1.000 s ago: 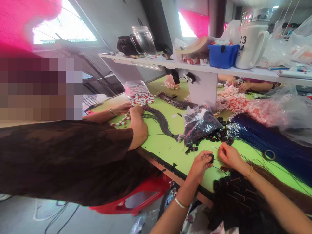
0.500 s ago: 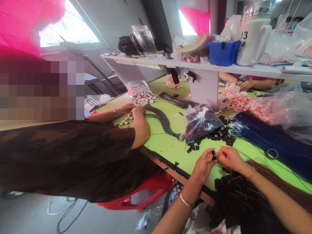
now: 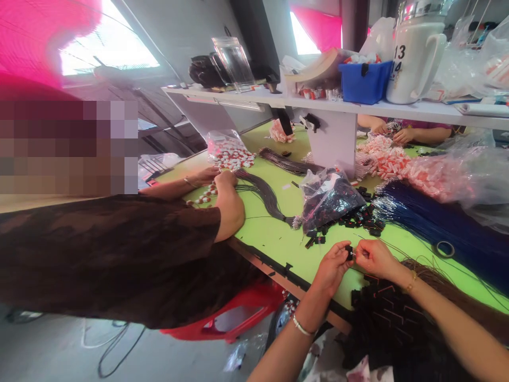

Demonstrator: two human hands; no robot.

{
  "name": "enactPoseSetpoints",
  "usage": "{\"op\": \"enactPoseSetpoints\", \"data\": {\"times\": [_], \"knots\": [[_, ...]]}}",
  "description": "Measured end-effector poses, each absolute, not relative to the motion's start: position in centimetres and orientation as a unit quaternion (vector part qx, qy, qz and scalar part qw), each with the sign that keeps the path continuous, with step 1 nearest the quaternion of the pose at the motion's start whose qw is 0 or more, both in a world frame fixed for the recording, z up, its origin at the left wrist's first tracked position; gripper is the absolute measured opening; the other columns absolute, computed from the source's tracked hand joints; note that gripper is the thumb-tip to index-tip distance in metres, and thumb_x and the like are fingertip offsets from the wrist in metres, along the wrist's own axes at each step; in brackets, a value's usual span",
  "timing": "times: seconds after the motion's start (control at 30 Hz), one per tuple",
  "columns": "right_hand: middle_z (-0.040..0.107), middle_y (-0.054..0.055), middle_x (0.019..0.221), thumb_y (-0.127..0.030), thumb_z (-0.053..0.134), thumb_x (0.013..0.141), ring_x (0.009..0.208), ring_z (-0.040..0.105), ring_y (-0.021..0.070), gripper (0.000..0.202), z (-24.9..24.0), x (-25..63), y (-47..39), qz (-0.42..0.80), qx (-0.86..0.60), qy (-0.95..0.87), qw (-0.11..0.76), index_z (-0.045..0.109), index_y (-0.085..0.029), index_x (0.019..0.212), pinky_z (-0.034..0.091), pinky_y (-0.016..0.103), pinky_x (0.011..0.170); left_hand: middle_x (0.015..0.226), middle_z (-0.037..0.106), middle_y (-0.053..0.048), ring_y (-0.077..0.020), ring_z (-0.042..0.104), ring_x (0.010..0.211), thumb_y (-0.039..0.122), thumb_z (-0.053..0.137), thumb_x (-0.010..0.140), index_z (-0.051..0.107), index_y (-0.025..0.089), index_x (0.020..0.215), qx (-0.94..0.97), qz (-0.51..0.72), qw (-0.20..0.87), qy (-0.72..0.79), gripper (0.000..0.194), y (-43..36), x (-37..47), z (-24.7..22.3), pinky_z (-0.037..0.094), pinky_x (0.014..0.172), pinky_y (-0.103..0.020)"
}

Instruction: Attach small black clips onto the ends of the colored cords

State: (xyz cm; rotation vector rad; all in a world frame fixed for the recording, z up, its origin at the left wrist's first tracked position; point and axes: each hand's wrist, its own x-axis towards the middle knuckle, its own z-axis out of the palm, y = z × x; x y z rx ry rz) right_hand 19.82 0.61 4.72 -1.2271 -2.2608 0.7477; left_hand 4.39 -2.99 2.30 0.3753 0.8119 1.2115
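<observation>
My left hand (image 3: 333, 266) pinches a small black connector (image 3: 349, 252) above the green table (image 3: 278, 237). Close on its right, my right hand (image 3: 373, 257) has its fingers pressed together on the end of a thin wire, right at the connector. Brown wires (image 3: 437, 281) lie beneath my right forearm. Behind my hands, loose black connectors (image 3: 358, 216) are scattered beside a clear plastic bag of dark parts (image 3: 330, 199). More black pieces (image 3: 387, 307) are heaped below my right wrist.
A person in dark clothing (image 3: 119, 260) works at the left with a dark wire bundle (image 3: 264, 196). Blue wires (image 3: 433, 223) and a tape ring (image 3: 444, 249) lie right. Another person's hands (image 3: 403, 136) are beyond the shelf (image 3: 254, 100), which holds a blue bin (image 3: 365, 82).
My hands have barely moved and keep the same hold. Across the table, the other person's hands now have something bunched between them.
</observation>
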Motion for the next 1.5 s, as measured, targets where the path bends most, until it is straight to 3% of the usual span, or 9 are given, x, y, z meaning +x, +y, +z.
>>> {"op": "enactPoseSetpoints", "data": {"times": [0.4,0.63,0.77,0.87,1.07,1.2,1.33,1.5], "knots": [[0.055,0.000,0.064,-0.016,0.046,0.080,0.057,0.045,0.0101,0.012,4.6,19.8,0.7,0.242,-0.388,-0.853,0.253,0.054,-0.017,0.070,0.030,0.021,0.056,0.068,0.059,0.001,-0.0071,0.054,0.060,0.020,0.083,0.053,0.065,0.013,0.085,0.177,0.558,0.690,0.426,0.037,-2.8,4.6,2.7,0.045,0.061,-0.020],[0.054,-0.001,0.059,-0.014,0.048,0.077,0.052,0.042,0.0097,0.013,4.5,19.6,0.5,0.238,-0.408,-0.851,0.227,0.054,-0.017,0.065,0.027,0.021,0.052,0.070,0.060,0.000,-0.0075,0.055,0.060,0.019,0.080,0.055,0.064,0.012,0.085,0.192,0.561,0.676,0.438,0.035,-2.9,4.9,2.8,0.044,0.061,-0.021],[0.062,0.001,0.068,-0.020,0.045,0.083,0.060,0.051,0.0114,0.016,5.3,20.6,1.4,0.260,-0.424,-0.830,0.253,0.059,-0.018,0.075,0.032,0.021,0.057,0.078,0.063,-0.002,-0.0105,0.059,0.070,0.018,0.078,0.059,0.063,0.014,0.088,0.199,0.569,0.664,0.443,0.033,-3.0,5.5,3.2,0.045,0.067,-0.022],[0.064,0.003,0.074,-0.027,0.043,0.087,0.063,0.053,0.0131,0.021,5.8,22.6,2.9,0.198,-0.537,-0.765,0.295,0.061,-0.017,0.083,0.033,0.023,0.059,0.085,0.062,-0.003,-0.0159,0.063,0.083,0.022,0.076,0.061,0.059,0.016,0.090,0.202,0.569,0.680,0.415,0.034,-3.1,6.4,3.6,0.047,0.073,-0.026],[0.066,0.005,0.070,-0.022,0.055,0.075,0.062,0.054,0.0151,0.012,4.6,25.7,5.0,0.143,-0.627,-0.761,0.089,0.065,-0.018,0.071,0.026,0.025,0.055,0.085,0.057,-0.001,-0.0165,0.065,0.071,0.030,0.072,0.068,0.054,0.018,0.096,0.249,0.489,0.745,0.379,0.035,-3.9,8.0,4.6,0.050,0.062,-0.028],[0.067,0.007,0.074,-0.021,0.052,0.077,0.064,0.054,0.0158,0.015,3.6,25.7,5.3,0.135,-0.622,-0.770,0.051,0.066,-0.018,0.073,0.024,0.026,0.054,0.084,0.053,0.000,-0.0168,0.066,0.067,0.033,0.070,0.069,0.052,0.018,0.095,0.260,0.445,0.760,0.396,0.035,-4.3,8.3,4.8,0.049,0.056,-0.026],[0.066,0.008,0.075,-0.019,0.048,0.079,0.063,0.051,0.0140,0.015,3.3,26.0,5.4,0.140,-0.584,-0.796,0.072,0.063,-0.015,0.075,0.025,0.026,0.056,0.085,0.054,-0.001,-0.0159,0.066,0.067,0.033,0.069,0.071,0.051,0.018,0.096,0.253,0.443,0.753,0.416,0.034,-4.2,8.2,4.6,0.048,0.054,-0.024],[0.060,0.002,0.068,-0.019,0.046,0.078,0.059,0.046,0.0114,0.013,4.3,25.9,5.2,0.217,-0.545,-0.794,0.162,0.056,-0.016,0.071,0.029,0.023,0.056,0.085,0.056,-0.002,-0.0169,0.065,0.072,0.032,0.070,0.070,0.053,0.018,0.098,0.254,0.462,0.741,0.416,0.035,-4.1,8.1,4.1,0.048,0.056,-0.024]]}}
